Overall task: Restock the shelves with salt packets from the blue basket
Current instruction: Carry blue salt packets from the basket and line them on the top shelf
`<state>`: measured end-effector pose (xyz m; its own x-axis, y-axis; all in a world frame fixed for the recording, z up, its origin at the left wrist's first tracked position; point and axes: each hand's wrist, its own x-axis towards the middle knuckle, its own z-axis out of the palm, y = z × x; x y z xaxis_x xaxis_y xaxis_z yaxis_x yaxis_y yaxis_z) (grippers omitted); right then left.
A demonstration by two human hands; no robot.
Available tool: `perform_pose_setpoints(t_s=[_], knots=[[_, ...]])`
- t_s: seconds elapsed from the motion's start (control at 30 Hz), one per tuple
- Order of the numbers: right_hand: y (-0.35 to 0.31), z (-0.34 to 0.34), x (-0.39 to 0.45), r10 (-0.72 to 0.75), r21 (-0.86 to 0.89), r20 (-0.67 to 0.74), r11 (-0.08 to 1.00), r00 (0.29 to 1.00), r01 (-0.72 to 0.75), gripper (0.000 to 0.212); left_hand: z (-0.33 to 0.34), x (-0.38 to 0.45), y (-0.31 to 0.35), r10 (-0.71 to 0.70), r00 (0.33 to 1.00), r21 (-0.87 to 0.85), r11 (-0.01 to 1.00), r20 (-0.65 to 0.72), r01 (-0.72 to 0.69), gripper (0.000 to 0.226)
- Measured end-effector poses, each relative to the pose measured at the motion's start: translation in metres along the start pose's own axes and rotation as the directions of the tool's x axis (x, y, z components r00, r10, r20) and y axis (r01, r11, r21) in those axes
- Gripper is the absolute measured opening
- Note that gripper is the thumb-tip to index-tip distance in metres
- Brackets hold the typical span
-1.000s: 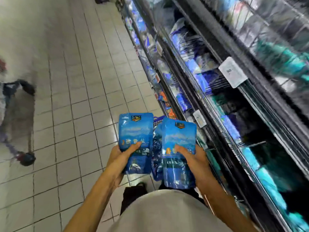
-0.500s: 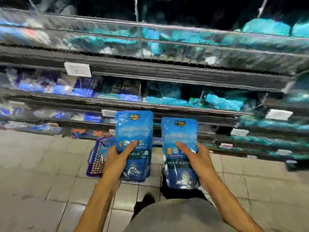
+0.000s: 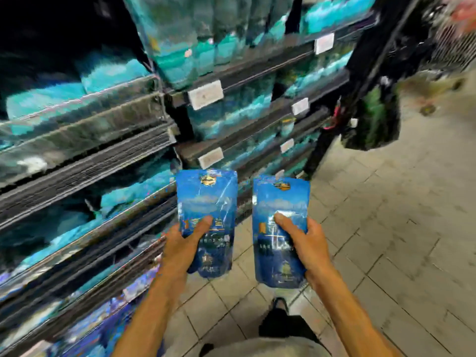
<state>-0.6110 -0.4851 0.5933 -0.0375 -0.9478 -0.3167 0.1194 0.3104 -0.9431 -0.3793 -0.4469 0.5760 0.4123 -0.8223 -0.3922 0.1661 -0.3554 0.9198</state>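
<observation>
I hold two blue salt packets upright in front of me. My left hand (image 3: 180, 247) grips the left salt packet (image 3: 207, 199) by its lower half, thumb across the front. My right hand (image 3: 305, 243) grips the right salt packet (image 3: 280, 199) the same way. Both packets hang just in front of the shelves (image 3: 85, 173), which slant across the left and middle and hold rows of teal and blue packets. The blue basket is out of view.
White price tags (image 3: 205, 94) sit on the shelf edges. A dark upright post (image 3: 360, 60) ends the shelving at the right, with a dark green bag (image 3: 371, 119) hanging on it. Tiled floor (image 3: 399, 215) spreads to the right. My shoes show below.
The view has swung right along the shelves, so the basket has left the frame and the shelf end post has come in. Both hands still hold their packets the same way.
</observation>
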Motion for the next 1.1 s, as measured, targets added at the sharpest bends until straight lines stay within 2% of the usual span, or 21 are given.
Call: perform_pose_setpoints(t_s=[0.13, 0.23, 0.3, 0.4, 0.57, 0.7, 0.77, 0.83, 0.97, 1.1], knots=[[-0.041, -0.06, 0.06, -0.04, 0.038, -0.041, 0.998, 0.998, 0.042, 0.003, 0.096, 0.027, 0.031, 0.06, 0.997, -0.007, 0.998, 0.055, -0.06, 0.052], [-0.078, -0.092, 0.105, -0.081, 0.057, -0.015, 0.995, 0.997, 0.081, 0.015, 0.151, 0.046, 0.065, 0.084, 0.994, -0.029, 0.996, 0.067, -0.082, 0.059], [-0.108, -0.104, 0.133, -0.118, 0.067, 0.017, 0.991, 0.993, 0.116, 0.018, 0.18, 0.059, 0.094, 0.156, 0.986, -0.048, 0.987, 0.06, -0.153, 0.063], [-0.153, -0.106, 0.176, -0.202, 0.053, 0.077, 0.979, 0.976, 0.198, 0.019, 0.211, 0.076, 0.145, 0.277, 0.959, -0.071, 0.96, 0.06, -0.272, 0.055], [-0.239, -0.075, 0.241, -0.384, 0.106, 0.162, 0.923, 0.909, 0.371, 0.024, 0.237, 0.109, 0.24, 0.443, 0.896, -0.104, 0.892, 0.009, -0.44, 0.054], [-0.309, -0.037, 0.289, -0.5, 0.145, 0.217, 0.866, 0.838, 0.479, 0.039, 0.249, 0.134, 0.323, 0.577, 0.816, -0.112, 0.809, -0.038, -0.577, 0.019], [-0.345, -0.015, 0.309, -0.551, 0.175, 0.248, 0.834, 0.797, 0.523, 0.031, 0.252, 0.145, 0.366, 0.633, 0.773, -0.125, 0.764, -0.049, -0.633, 0.008], [-0.383, 0.004, 0.328, -0.596, 0.237, 0.282, 0.803, 0.752, 0.547, 0.019, 0.254, 0.155, 0.41, 0.683, 0.728, -0.118, 0.719, -0.066, -0.685, 0.006], [-0.45, 0.032, 0.36, -0.629, 0.345, 0.352, 0.776, 0.693, 0.529, 0.028, 0.259, 0.173, 0.488, 0.771, 0.632, -0.13, 0.62, -0.083, -0.773, 0.009], [-0.513, 0.058, 0.399, -0.64, 0.349, 0.388, 0.768, 0.663, 0.538, 0.031, 0.272, 0.199, 0.55, 0.781, 0.621, -0.142, 0.609, -0.067, -0.78, 0.011]])
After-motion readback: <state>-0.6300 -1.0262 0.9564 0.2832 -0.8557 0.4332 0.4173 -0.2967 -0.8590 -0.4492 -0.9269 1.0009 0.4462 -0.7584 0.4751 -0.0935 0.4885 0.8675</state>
